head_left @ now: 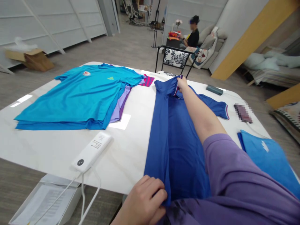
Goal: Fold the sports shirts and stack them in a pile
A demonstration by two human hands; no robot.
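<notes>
White marbled table [133, 131] on wood-look flooring [131, 40] bears a blue shirt [185, 137].

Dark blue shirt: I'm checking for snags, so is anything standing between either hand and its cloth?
Nothing visible does. The left hand grips the dark blue shirt at its near end, and the right hand holds its striped trim at the far end. The white device with cables lies off to the left, not between.

Grey floor [131, 47], yellow beam [248, 43]
</notes>
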